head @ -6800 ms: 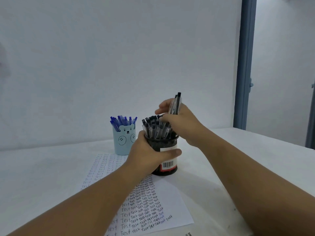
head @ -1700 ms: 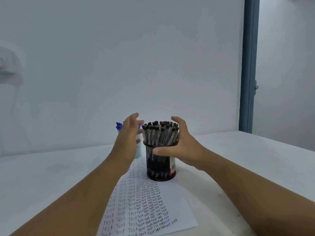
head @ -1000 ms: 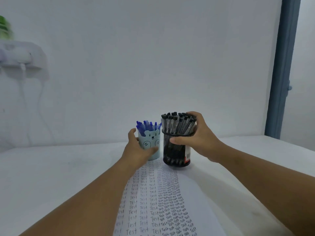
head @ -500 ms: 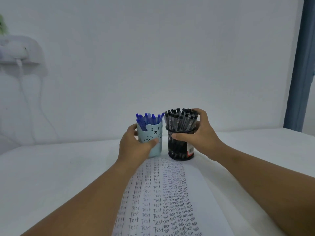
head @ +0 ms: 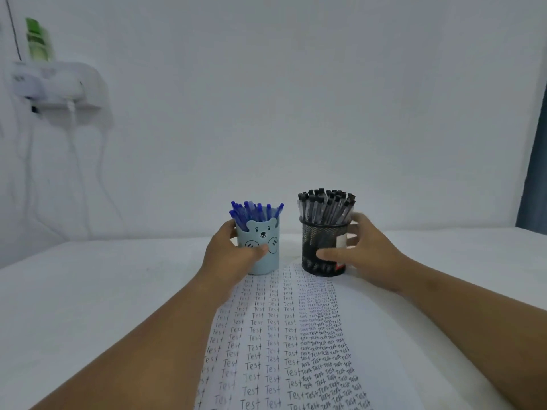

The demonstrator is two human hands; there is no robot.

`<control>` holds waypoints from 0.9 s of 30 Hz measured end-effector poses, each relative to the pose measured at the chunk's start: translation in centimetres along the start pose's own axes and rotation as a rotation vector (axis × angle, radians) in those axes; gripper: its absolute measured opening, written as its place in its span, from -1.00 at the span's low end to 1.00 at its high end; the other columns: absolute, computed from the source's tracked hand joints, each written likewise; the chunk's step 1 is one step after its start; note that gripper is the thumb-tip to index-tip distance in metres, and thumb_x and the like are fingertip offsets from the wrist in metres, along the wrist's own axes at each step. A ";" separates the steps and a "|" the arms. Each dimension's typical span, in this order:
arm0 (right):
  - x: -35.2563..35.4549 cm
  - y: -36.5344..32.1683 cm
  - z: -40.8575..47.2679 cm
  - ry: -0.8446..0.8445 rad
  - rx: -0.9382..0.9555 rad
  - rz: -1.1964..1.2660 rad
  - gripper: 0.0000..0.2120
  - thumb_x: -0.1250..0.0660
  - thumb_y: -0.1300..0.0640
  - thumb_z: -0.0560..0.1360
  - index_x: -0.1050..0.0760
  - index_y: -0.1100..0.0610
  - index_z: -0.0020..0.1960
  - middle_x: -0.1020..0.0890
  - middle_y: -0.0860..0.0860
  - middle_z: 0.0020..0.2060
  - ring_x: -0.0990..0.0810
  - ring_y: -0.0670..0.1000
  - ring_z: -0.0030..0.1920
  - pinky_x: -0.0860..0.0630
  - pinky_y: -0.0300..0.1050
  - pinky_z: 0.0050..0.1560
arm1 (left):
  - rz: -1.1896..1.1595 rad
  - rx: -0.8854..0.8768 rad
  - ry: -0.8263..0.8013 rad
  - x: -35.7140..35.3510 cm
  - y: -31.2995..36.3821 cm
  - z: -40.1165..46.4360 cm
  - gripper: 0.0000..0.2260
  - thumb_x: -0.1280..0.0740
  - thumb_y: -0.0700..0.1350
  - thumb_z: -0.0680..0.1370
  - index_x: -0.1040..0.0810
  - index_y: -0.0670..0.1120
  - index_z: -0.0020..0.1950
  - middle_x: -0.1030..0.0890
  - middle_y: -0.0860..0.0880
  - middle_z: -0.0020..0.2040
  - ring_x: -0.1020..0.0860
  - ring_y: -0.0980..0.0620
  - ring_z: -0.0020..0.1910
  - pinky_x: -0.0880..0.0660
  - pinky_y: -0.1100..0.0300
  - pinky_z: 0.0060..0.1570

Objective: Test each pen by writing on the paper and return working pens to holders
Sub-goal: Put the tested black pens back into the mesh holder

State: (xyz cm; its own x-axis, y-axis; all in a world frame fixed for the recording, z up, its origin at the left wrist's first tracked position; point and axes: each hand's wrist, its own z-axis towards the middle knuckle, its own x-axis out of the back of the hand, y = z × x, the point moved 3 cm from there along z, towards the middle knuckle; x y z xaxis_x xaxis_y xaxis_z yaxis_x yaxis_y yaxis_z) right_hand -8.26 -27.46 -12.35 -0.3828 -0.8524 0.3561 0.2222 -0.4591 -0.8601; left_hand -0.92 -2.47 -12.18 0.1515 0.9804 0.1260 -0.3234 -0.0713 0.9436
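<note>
A white tabletop (head: 88,291) carries a sheet of paper (head: 284,335) covered in rows of handwritten "Test". At the paper's far end stand two holders, near each other but apart — a black mesh pen holder (head: 324,250) full of black pens (head: 325,205), and a light blue bear-face cup (head: 262,247) of blue pens (head: 254,211). The right hand (head: 367,253) cups the mesh holder's side, fingers spread; the left hand (head: 228,255) wraps around the bear cup.

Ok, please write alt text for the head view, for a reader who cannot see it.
Two hands hold two pen holders on a white table: the left hand on a blue bear cup of blue pens, the right hand on a black mesh cup of black pens. A paper filled with "Test" lies before them.
</note>
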 end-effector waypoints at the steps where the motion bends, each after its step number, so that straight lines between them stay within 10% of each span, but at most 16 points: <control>1: 0.1 0.3 0.0 -0.003 -0.005 -0.049 -0.23 -0.69 0.03 0.23 -0.42 -0.02 0.34 -0.62 -0.04 0.14 -0.69 -0.01 -0.01 -0.67 -0.05 -0.07 | -0.004 0.001 -0.009 -0.1 -0.1 0.0 -0.50 -0.53 -0.24 0.47 -0.47 0.08 0.32 -0.55 0.20 0.16 -0.58 0.06 0.13 -0.58 -0.02 0.09; 7: -0.2 0.4 0.1 0.029 0.044 -0.118 -0.48 -0.65 0.05 0.29 -0.56 -0.02 0.20 -0.68 -0.09 0.00 -0.69 -0.11 -0.12 -0.54 -0.35 -0.25 | -0.011 0.021 -0.036 -0.5 -0.6 0.3 -0.50 -0.52 -0.18 0.50 -0.45 0.05 0.38 -0.55 0.14 0.26 -0.57 0.02 0.19 -0.56 -0.10 0.21; 15: -0.7 0.8 0.4 -0.021 0.074 -0.116 -0.46 -0.64 -0.06 0.28 -0.54 -0.15 0.20 -0.71 -0.15 0.02 -0.69 -0.03 -0.01 -0.64 0.03 0.11 | 0.074 0.010 -0.023 -0.2 -1.0 0.6 -0.45 -0.45 -0.09 0.56 -0.35 0.07 0.51 -0.51 0.04 0.34 -0.51 -0.01 0.26 -0.50 -0.01 0.23; 27: -1.3 0.6 -0.4 -0.147 0.050 -0.070 -0.37 -0.55 0.30 0.40 -0.41 0.02 0.37 -0.71 -0.06 0.10 -0.70 -0.07 0.07 -0.62 -0.13 0.14 | 0.096 0.026 -0.076 -0.6 -0.6 -0.1 -0.52 -0.33 -0.12 0.64 -0.28 0.09 0.51 -0.45 0.09 0.29 -0.49 0.04 0.19 -0.50 0.04 0.12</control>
State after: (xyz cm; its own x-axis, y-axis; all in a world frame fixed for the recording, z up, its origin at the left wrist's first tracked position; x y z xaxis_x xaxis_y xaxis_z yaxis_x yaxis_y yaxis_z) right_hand -7.97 -26.53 -13.43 -0.2642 -0.8439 0.4669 0.2455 -0.5270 -0.8136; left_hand -0.89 -3.04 -12.82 0.1916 0.9522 0.2381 -0.3156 -0.1699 0.9336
